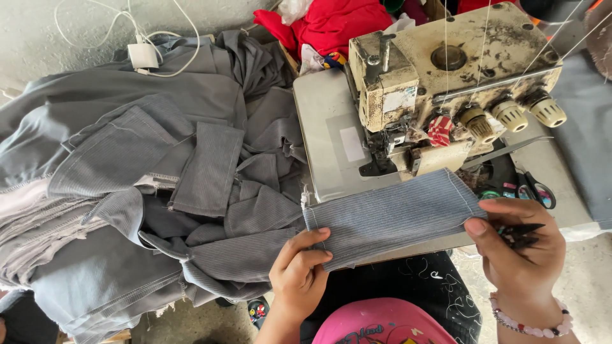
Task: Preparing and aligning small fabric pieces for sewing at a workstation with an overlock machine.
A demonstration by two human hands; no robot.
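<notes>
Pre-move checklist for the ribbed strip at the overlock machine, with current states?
1. Left hand grips the grey ribbed strip at its left end: ok.
2. Right hand pinches the strip's right edge with the thumb: ok.
3. Strip stretched flat between the hands, no visible folds: ok.
4. Strip under the presser foot of the overlock machine: not ok, it lies in front of it.
5. Small dark snips sit in the right hand, apart from the fabric: ok.
6. Threads run properly to the needle: cannot tell.
</notes>
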